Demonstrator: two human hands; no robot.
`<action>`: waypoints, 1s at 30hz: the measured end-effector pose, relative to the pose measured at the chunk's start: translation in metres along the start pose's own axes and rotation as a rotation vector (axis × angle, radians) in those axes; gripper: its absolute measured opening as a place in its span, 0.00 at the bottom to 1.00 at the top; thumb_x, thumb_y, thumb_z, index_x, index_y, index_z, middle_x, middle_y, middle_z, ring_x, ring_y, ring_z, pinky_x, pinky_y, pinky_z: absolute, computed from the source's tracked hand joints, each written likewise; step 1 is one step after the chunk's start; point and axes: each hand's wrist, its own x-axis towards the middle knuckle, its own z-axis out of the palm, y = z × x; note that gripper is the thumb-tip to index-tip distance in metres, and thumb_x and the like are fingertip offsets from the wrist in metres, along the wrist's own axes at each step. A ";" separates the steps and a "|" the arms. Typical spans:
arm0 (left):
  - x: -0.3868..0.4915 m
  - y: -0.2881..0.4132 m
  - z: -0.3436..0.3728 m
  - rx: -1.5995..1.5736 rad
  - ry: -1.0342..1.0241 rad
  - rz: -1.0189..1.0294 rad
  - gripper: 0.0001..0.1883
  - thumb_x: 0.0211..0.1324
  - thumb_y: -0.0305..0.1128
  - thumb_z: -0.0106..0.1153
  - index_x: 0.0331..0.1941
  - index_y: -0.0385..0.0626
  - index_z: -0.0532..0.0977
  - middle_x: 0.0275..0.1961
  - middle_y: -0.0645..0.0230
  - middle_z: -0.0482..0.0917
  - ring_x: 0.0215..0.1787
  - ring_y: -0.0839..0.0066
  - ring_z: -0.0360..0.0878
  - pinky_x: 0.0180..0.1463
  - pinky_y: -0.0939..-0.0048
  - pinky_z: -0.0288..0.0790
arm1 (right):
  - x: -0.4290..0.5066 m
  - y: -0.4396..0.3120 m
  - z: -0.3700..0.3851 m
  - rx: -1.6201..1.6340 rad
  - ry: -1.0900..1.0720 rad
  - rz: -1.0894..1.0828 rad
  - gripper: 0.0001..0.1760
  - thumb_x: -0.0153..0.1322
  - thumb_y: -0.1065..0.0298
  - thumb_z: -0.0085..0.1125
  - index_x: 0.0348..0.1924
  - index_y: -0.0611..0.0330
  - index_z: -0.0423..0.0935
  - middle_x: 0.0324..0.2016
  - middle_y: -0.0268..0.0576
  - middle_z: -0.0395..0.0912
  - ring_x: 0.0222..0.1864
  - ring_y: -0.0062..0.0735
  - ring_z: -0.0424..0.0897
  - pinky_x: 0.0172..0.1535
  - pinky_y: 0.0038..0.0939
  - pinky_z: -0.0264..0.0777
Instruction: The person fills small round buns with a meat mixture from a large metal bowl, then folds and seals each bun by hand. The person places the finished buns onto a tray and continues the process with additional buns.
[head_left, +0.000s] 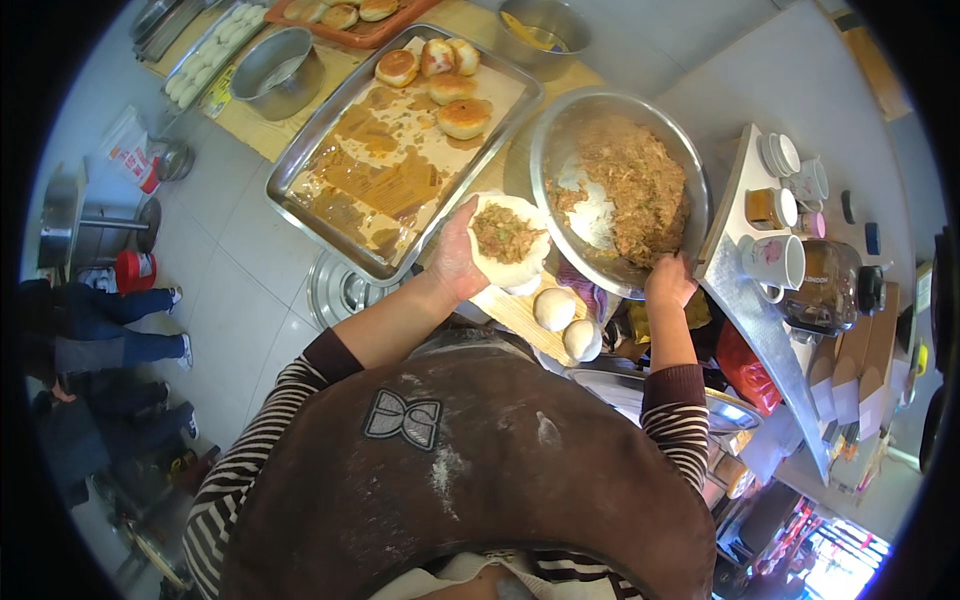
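My left hand (459, 251) holds a round dough wrapper (480, 274) from its left side. A mound of minced meat filling (504, 234) with green bits sits in the middle of the wrapper. To the right, a large steel bowl (541, 187) contains more of the minced filling (637, 187). My right hand (670, 280) is at the bowl's near right rim, by the filling; its fingertips are hidden, so whether it grips something cannot be told. Just below the filled wrapper, two dough balls (555, 309) (583, 340) rest on the wooden worktop (517, 307).
A steel tray (345, 259) with oily paper holds several browned buns (465, 118). Beyond it stand two steel pots (274, 82) (551, 34) and an orange tray (352, 34). A shelf (757, 360) at right bears mugs (772, 261) and jars. Other people's legs (135, 345) show at far left.
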 end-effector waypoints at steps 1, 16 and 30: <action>-0.002 -0.001 0.002 -0.001 0.000 -0.003 0.26 0.68 0.50 0.38 0.59 0.42 0.68 0.60 0.50 0.73 0.62 0.48 0.70 0.66 0.43 0.63 | -0.005 -0.003 -0.001 0.005 0.094 -0.063 0.15 0.67 0.71 0.57 0.46 0.61 0.78 0.42 0.47 0.79 0.42 0.49 0.81 0.45 0.39 0.77; -0.003 -0.010 0.018 0.070 -0.002 -0.022 0.31 0.69 0.54 0.34 0.60 0.37 0.66 0.58 0.52 0.75 0.59 0.55 0.74 0.64 0.51 0.66 | -0.084 -0.101 -0.054 1.722 -0.291 -0.231 0.18 0.67 0.76 0.64 0.50 0.69 0.75 0.31 0.34 0.78 0.32 0.16 0.75 0.39 0.18 0.72; -0.010 -0.013 0.025 0.118 -0.029 -0.050 0.31 0.69 0.55 0.36 0.59 0.38 0.66 0.58 0.54 0.75 0.59 0.58 0.74 0.64 0.53 0.66 | -0.084 -0.102 -0.074 1.939 -0.339 -0.103 0.07 0.70 0.75 0.61 0.39 0.69 0.76 0.26 0.38 0.79 0.24 0.18 0.76 0.27 0.19 0.70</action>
